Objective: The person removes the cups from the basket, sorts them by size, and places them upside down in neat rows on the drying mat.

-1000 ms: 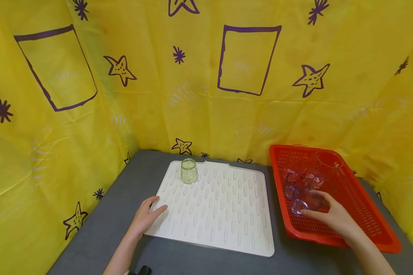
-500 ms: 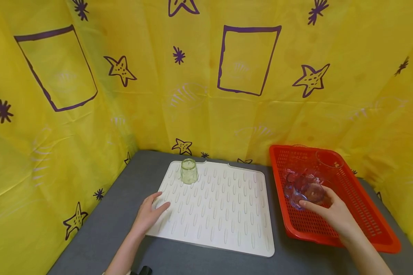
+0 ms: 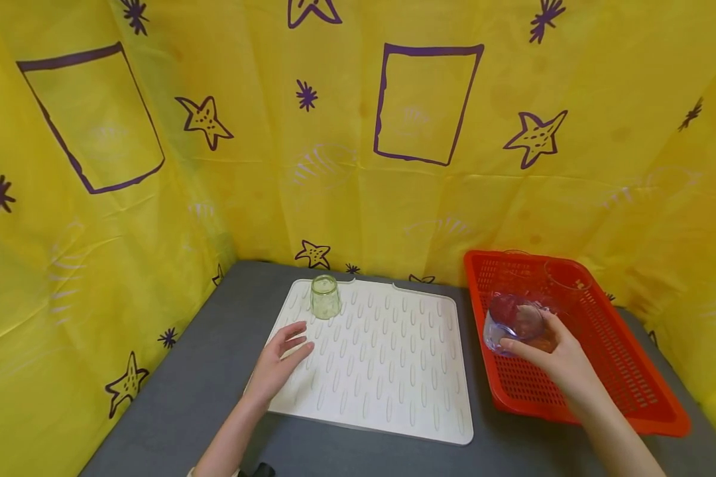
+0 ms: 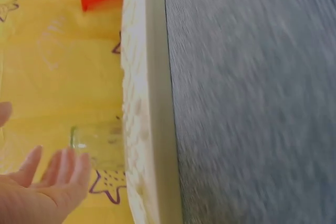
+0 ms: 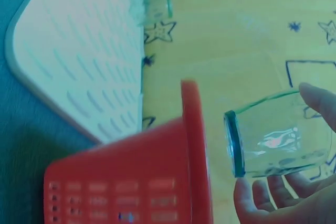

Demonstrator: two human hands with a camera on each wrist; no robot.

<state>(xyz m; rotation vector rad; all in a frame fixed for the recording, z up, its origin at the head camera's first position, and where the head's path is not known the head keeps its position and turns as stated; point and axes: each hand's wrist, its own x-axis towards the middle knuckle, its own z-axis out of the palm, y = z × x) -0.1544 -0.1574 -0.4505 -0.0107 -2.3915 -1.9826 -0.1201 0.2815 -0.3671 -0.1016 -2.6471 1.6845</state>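
My right hand (image 3: pixel 563 364) grips a see-through drinking glass (image 3: pixel 510 328), bluish-purple in the head view, over the left part of the red basket (image 3: pixel 650 377). In the right wrist view the glass (image 5: pixel 281 137) lies tilted on its side between thumb and fingers, above the basket's rim. My left hand (image 3: pixel 277 364) hovers over the left side of a white ridged draining board (image 3: pixel 388 371), fingers apart and holding nothing. A pale green glass (image 3: pixel 325 301) stands on the board's back left corner, beyond the left hand.
Another clear glass (image 3: pixel 567 275) sits at the back of the basket; other contents are hard to make out. A grey table (image 3: pixel 173 397) lies under everything. Yellow patterned cloth (image 3: pixel 334 185) hangs behind and along the sides.
My right hand has raised the glass up and leftward from among the others in the basket. My left hand has moved rightward from the board's left edge to above the board.
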